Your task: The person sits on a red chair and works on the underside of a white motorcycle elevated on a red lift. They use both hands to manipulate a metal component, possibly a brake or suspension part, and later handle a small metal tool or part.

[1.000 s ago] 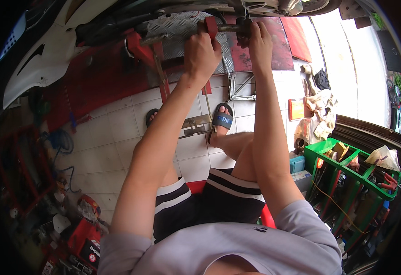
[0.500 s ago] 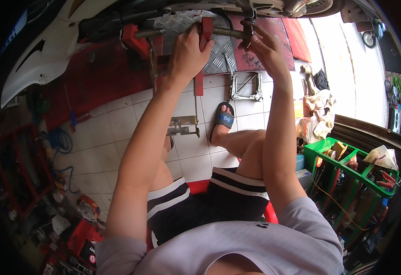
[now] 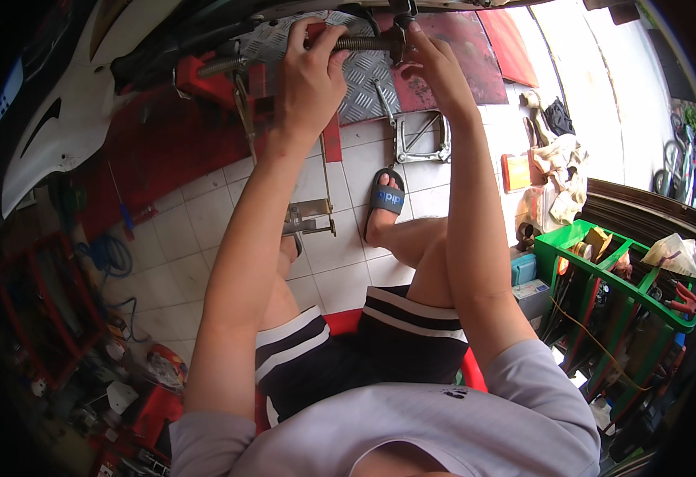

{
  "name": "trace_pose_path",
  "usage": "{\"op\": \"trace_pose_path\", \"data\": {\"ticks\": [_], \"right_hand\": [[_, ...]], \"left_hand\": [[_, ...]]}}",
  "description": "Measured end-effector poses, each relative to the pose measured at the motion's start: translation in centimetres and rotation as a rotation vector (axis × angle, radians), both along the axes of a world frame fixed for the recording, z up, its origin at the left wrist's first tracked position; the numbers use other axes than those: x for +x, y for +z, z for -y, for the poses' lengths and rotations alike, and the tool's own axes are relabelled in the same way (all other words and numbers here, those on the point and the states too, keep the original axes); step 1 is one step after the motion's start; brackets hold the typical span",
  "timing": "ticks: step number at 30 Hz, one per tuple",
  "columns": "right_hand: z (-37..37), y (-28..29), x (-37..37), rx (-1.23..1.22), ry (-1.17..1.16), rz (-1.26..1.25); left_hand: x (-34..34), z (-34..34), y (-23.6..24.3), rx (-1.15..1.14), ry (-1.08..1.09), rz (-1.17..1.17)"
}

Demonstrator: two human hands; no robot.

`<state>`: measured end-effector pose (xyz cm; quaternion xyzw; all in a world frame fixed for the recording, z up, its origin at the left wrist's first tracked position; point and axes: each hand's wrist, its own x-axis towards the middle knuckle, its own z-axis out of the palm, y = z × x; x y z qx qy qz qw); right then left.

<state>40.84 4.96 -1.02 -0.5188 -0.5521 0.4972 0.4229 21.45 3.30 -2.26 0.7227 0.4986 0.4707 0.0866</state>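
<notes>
Both my arms reach forward to a red clamp-like tool with a thick threaded rod, under the dark lower edge of a vehicle. My left hand is wrapped over the red block that the rod passes through; its fingers hide most of the block's top. At the rod's right end sits a dark metal end piece. My right hand has its thumb and fingers curled against that piece. A second red block with another threaded rod lies left of my left hand.
A red lift platform with a diamond-plate strip spans the front. Beside my sandalled foot stands a metal frame. A green tool rack is at right, rags beyond it. Blue hose lies left.
The view has shifted slightly. Both hands and the rod sit higher and further left in the picture. My left hand's fingers have shifted on the red block; my right stays at the rod's end.
</notes>
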Motion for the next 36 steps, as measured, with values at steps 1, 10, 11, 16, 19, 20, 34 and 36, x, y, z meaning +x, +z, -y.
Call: {"op": "trace_pose_path", "data": {"ticks": [1,10,11,16,19,20,34,36], "right_hand": [[0.3,0.2,0.2,0.020,0.044,-0.119],[-0.4,-1.6,1.9,0.116,0.182,-0.042],[-0.5,-1.3,1.6,0.081,0.166,-0.048],[-0.8,-1.1,1.0,-0.197,0.047,0.115],[0.6,0.5,-0.8,-0.072,0.065,-0.152],[1.1,1.4,-1.4,-0.014,0.085,-0.258],[0.5,0.6,-0.9,0.021,0.106,-0.129],[0.7,0.6,-1.0,0.130,0.126,-0.120]], "left_hand": [[-0.1,-0.1,-0.2,0.022,-0.008,0.002],[0.4,0.5,1.0,-0.012,-0.046,0.013],[0.3,0.5,0.9,-0.012,-0.047,-0.001],[0.2,0.0,0.7,0.006,-0.037,-0.039],[0.0,0.2,0.5,-0.034,-0.008,-0.063],[0.0,0.2,0.5,-0.041,-0.004,-0.062],[-0.2,0.4,0.4,-0.069,0.003,-0.059],[0.1,0.5,0.6,-0.046,0.015,-0.080]]}}
